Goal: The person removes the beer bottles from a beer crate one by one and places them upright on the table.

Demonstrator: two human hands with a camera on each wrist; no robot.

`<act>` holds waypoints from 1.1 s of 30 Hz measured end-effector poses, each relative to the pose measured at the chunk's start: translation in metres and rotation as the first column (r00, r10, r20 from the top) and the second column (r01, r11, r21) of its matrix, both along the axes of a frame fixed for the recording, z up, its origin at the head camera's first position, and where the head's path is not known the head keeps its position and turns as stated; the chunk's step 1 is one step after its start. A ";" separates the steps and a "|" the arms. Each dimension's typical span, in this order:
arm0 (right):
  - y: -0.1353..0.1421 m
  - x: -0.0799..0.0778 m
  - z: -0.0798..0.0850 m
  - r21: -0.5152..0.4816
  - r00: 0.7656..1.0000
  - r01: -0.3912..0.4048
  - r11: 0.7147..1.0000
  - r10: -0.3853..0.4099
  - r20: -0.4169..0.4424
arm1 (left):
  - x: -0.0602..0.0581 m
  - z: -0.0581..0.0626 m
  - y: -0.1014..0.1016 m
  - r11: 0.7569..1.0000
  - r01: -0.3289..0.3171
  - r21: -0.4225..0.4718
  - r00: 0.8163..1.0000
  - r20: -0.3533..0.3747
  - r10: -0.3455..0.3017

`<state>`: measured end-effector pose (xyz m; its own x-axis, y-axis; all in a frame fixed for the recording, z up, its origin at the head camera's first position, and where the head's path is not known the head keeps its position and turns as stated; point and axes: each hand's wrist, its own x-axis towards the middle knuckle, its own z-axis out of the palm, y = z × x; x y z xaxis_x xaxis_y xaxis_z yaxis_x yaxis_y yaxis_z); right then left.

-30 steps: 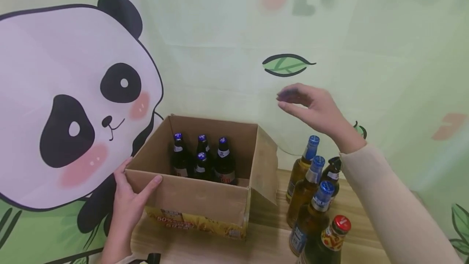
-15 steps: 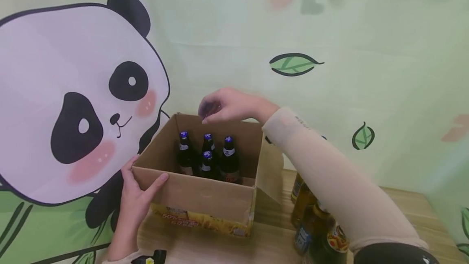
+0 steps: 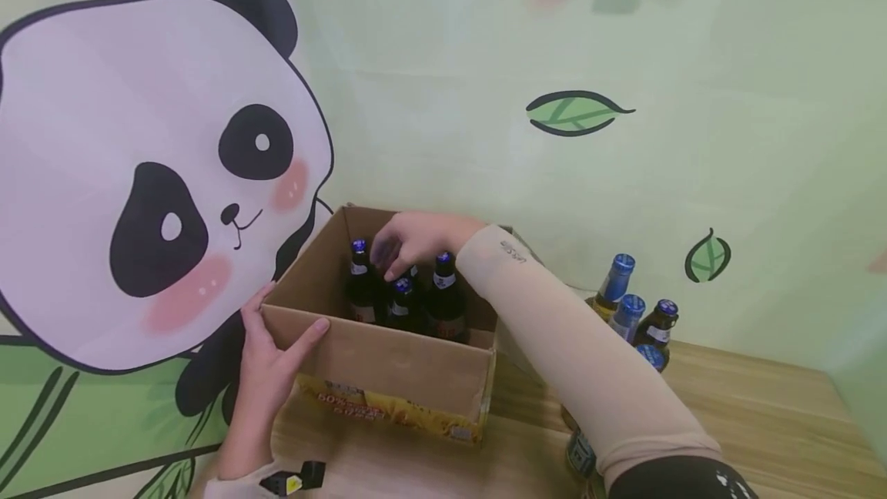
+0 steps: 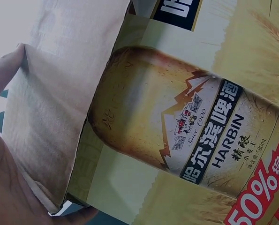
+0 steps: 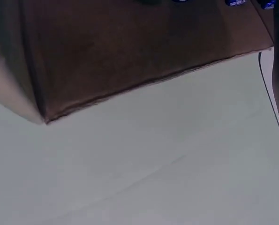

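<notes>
My left hand (image 3: 266, 372) grips the near left corner of an open cardboard box (image 3: 395, 360), its thumb over the front edge. In the left wrist view, the left hand (image 4: 8, 183) holds the box's flap (image 4: 64, 93), beside a printed beer bottle. Several dark beer bottles with blue caps stand upright inside, among them a left one (image 3: 363, 287), a front one (image 3: 402, 305) and a right one (image 3: 446, 303). My right hand (image 3: 419, 239) reaches over the box's far side, fingers bent downward, just above a back bottle (image 3: 414, 272) that it partly hides. Contact there cannot be told.
Right of the box stand more bottles, including blue-topped ones (image 3: 614, 279) and a dark one (image 3: 658, 326); my right sleeve (image 3: 568, 360) covers part of them. Beneath is a wooden table (image 3: 755, 391). A panda-printed cloth (image 3: 450, 137) hangs close behind the box.
My right hand has swept left from above the bottles on the right and lowered into the box's opening. The left hand keeps its hold on the corner. The view has shifted slightly.
</notes>
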<state>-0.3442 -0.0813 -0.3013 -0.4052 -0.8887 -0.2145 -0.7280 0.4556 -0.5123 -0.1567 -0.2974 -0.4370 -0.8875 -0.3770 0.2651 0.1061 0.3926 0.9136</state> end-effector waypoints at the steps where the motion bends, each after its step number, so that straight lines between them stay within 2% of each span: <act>1: -0.001 0.000 -0.001 0.022 1.000 0.004 1.000 -0.004 -0.006 | 0.000 0.000 0.000 1.000 0.000 0.001 1.000 -0.002 0.000; 6: -0.005 0.005 -0.008 0.159 1.000 0.014 0.987 -0.009 -0.028 | -0.003 0.000 -0.001 1.000 0.001 -0.003 1.000 -0.015 -0.001; 13: -0.003 0.009 -0.018 0.288 0.989 0.057 0.956 -0.015 -0.147 | -0.004 -0.003 -0.002 1.000 0.002 -0.009 1.000 -0.016 -0.002; 17: -0.005 0.011 -0.021 0.305 0.979 0.066 0.950 -0.003 -0.203 | -0.004 -0.003 -0.003 1.000 -0.001 -0.013 1.000 -0.019 0.001; 21: -0.008 0.013 -0.025 0.321 0.964 0.042 0.946 0.045 -0.260 | -0.004 -0.004 -0.004 1.000 -0.002 -0.014 1.000 -0.022 0.002; 27: -0.012 0.016 -0.027 0.316 0.952 0.009 0.949 0.088 -0.291 | -0.003 -0.003 -0.003 1.000 0.000 -0.013 1.000 -0.023 0.000; 33: -0.013 0.013 -0.029 0.305 0.932 -0.063 0.950 0.166 -0.322 | -0.001 -0.002 -0.002 1.000 -0.004 -0.012 1.000 -0.010 0.004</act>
<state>-0.3308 -0.0943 -0.3306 -0.3977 -0.8552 -0.3324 -0.8902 0.4474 -0.0859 -0.1578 -0.2994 -0.4390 -0.8834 -0.3769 0.2786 0.1138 0.4041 0.9076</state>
